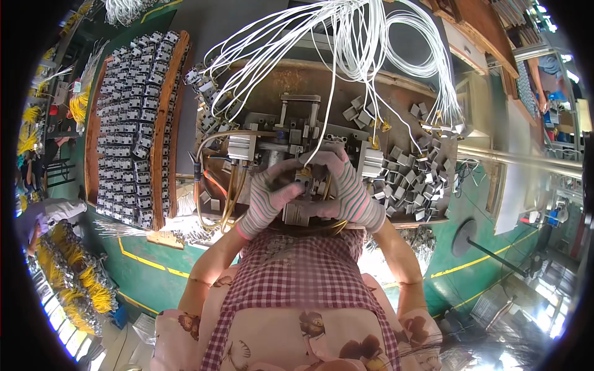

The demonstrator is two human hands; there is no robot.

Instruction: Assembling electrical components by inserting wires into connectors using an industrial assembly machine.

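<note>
Both of my hands wear striped knit gloves and work at a metal bench fixture (pixel 297 143). My left hand (pixel 267 196) is curled on its left side, with its fingertips at the lower end of a white cable (pixel 323 123). From the right, my right hand (pixel 351 193) bends its fingers over that same end, its thumb lying lower and apart. The cable drops from above into the small gap where my fingertips meet. Yellowish metal shows at its tip, partly hidden by the gloves. Below the fingers sits a grey metal block (pixel 296 214).
A big bundle of white cables (pixel 356 37) hangs over the bench. Loose grey metal housings (pixel 408 179) are heaped to the right. On the left stands a wooden-edged tray (pixel 168 123) with rows of small assembled parts (pixel 133 133). Brown hoses (pixel 232 191) curve beside the fixture.
</note>
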